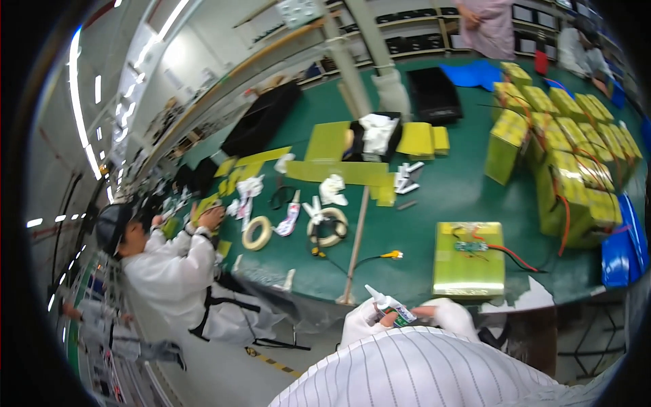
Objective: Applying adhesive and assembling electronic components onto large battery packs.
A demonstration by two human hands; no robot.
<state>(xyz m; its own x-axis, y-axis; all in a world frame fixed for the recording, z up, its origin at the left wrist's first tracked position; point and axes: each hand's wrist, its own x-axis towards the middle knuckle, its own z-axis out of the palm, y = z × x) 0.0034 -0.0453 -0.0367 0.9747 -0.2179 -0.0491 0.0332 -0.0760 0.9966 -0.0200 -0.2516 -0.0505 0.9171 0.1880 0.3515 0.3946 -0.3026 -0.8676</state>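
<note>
Close to my body, just off the table's front edge, a small glue tube (401,313) with a white pointed nozzle tilts up to the left. The fingers of my left hand (361,324), in a white fingerless glove, wrap round it. My right hand (451,317), gloved the same way, pinches at the tube's lower right end, though part of its grip is hidden. On the table beyond my right hand lies a yellow-green wrapped battery pack (468,271), with a small green circuit board (471,246) on it and a red wire (512,256) running off to the right.
Several wired battery packs (569,176) crowd the right side, next to a blue sheet (624,244). Tape rolls (257,233), a yellow-tipped cable (392,255), white strips (407,178) and black trays (434,95) lie on the green table (407,224). A co-worker (169,261) sits at left.
</note>
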